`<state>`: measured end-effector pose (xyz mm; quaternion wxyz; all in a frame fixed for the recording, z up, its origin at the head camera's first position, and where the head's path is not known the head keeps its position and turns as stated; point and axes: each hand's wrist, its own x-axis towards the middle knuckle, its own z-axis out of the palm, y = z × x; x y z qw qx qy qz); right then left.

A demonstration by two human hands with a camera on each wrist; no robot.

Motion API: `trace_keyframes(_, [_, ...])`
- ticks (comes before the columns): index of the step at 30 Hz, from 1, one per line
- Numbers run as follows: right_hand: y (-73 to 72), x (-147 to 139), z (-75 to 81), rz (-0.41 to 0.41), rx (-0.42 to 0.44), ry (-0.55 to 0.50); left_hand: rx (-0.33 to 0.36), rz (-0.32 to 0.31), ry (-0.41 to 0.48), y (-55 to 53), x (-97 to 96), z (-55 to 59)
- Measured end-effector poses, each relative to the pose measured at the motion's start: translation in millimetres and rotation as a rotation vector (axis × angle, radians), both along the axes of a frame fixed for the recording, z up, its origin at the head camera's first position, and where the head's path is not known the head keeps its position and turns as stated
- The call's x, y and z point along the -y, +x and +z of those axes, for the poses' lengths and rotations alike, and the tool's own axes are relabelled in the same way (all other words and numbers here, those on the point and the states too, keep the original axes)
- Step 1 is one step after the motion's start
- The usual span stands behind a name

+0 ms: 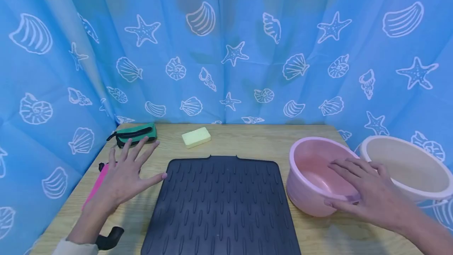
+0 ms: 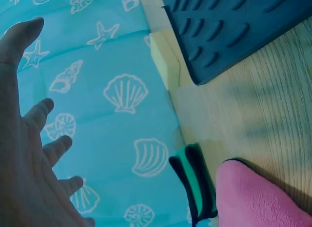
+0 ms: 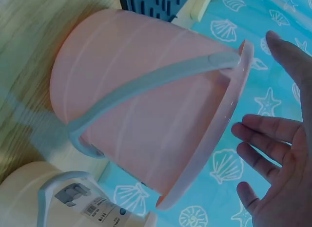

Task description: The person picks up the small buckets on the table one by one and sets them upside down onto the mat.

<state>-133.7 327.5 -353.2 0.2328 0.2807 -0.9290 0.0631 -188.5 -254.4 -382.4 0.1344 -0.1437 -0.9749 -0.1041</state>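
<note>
My left hand (image 1: 124,178) hovers with fingers spread over the left side of the table, holding nothing. Beneath it lies a pink cloth-like item (image 2: 258,198), partly hidden by the hand in the head view. Just beyond the fingertips is a green and black zippered pouch (image 1: 136,133). At the right, my right hand (image 1: 368,192) is held over the near right rim of a pink bucket (image 1: 308,196), its fingers extended and gripping nothing. In the right wrist view a gap shows between the fingers and the bucket's rim; its grey handle (image 3: 151,81) hangs down the side.
A dark ridged mat (image 1: 221,207) occupies the table's middle. Behind it lies a pale yellow sponge (image 1: 196,137). A cream bucket (image 1: 407,164) stands right of the pink one. A black curved object (image 1: 110,238) sits by the left wrist. Blue shell-patterned curtain (image 1: 219,50) encloses the table.
</note>
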Motion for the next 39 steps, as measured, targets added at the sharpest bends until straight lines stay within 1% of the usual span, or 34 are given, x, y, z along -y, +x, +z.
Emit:
trace_keyframes(5, [-0.8, 3.7, -4.6, 0.088, -0.065, 0.024, -0.021, -0.02, 0.001, -1.7, -1.5, -3.4])
trace_keyframes(10, [-3.9, 6.8, -11.4, 0.173, -0.113, 0.037, -0.009, -0.037, 0.011, -1.7, -5.1, -6.1])
trace_keyframes(14, [-6.4, 10.7, -17.2, 0.24, -0.157, 0.012, -0.013, -0.047, 0.004, -0.8, -6.1, -8.3])
trace_keyframes(16, [-7.3, 12.5, -19.1, 0.251, -0.176, -0.003, -0.017, -0.052, 0.002, -0.8, -6.2, -10.1])
trace_keyframes(18, [-8.7, 14.3, -19.7, 0.242, -0.176, -0.015, -0.014, -0.054, 0.008, -0.9, -6.3, -11.3])
trace_keyframes(21, [-11.2, 17.0, -19.2, 0.209, -0.186, -0.032, 0.001, -0.055, 0.017, -0.6, -6.4, -12.0])
trace_keyframes(27, [-13.1, 23.7, -12.6, 0.146, -0.266, -0.065, 0.039, -0.059, 0.028, 0.3, -5.5, -14.5])
trace_keyframes(31, [-7.9, 28.5, -1.0, 0.101, -0.282, -0.118, 0.041, -0.06, 0.037, 0.3, -4.3, -17.2])
trace_keyframes(33, [-5.2, 31.8, 6.8, 0.088, -0.276, -0.154, 0.037, -0.06, 0.043, 0.3, -3.0, -18.5])
trace_keyframes(36, [-4.2, 38.0, 18.6, 0.078, -0.256, -0.209, 0.033, -0.06, 0.06, 0.5, 0.1, -21.3])
trace_keyframes(39, [-5.5, 44.5, 25.7, 0.075, -0.216, -0.27, 0.032, -0.061, 0.076, 1.2, 3.3, -24.0])
